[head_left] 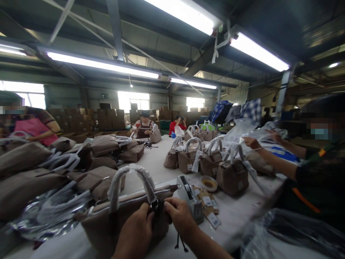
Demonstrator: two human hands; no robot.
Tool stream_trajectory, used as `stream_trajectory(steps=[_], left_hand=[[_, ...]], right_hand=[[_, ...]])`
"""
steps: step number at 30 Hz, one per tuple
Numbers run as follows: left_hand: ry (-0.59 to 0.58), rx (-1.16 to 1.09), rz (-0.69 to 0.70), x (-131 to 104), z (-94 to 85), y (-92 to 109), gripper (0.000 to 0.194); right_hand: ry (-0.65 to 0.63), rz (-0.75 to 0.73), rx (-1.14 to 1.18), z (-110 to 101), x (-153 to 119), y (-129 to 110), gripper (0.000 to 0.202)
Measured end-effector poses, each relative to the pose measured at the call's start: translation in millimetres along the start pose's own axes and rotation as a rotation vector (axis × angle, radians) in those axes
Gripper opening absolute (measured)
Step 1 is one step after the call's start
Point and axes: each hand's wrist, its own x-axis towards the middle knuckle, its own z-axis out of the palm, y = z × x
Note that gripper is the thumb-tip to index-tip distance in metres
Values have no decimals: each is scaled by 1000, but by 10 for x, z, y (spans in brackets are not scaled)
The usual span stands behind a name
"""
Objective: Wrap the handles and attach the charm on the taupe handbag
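A taupe handbag [99, 226] stands in front of me, its two handles [132, 172] wrapped in white padding. Near the base of the handle on its right side, a small black piece [157, 205] hangs against the bag; its exact kind is unclear. My left hand [136, 230] is closed on its left side with thumb and fingers together. From the right, my right hand [181, 216] pinches the same black piece between thumb and finger. Thin dark cords [178, 244] dangle below my right hand.
Beyond the handbag sits a grey tape dispenser [190, 198], beside cardboard tags [208, 201] and a tape roll [208, 183]. Wrapped bags [233, 176] stand at right; more bags [102, 180] pile up at left. A co-worker's hand [252, 142] holds clear plastic [239, 129].
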Motion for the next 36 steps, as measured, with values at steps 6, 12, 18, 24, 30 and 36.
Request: stream_trajectory(steps=[6, 12, 18, 24, 30, 36], left_hand=[[-7, -287, 68, -46, 95, -202, 23], [197, -287, 109, -160, 363, -288, 22], [203, -308, 88, -203, 422, -276, 21], [273, -191, 134, -223, 446, -372, 21], [614, 273, 536, -294, 211, -352, 26], [626, 451, 705, -440, 301, -384, 37]], right_hand=[[-23, 53, 99, -3, -40, -61, 43], [-33, 90, 162, 8, -39, -51, 44], [-33, 98, 175, 1, -46, -60, 47], [-40, 118, 163, 14, -105, -2, 51], [-94, 163, 177, 97, -219, 89, 59], [-130, 185, 219, 147, -276, 83, 67]])
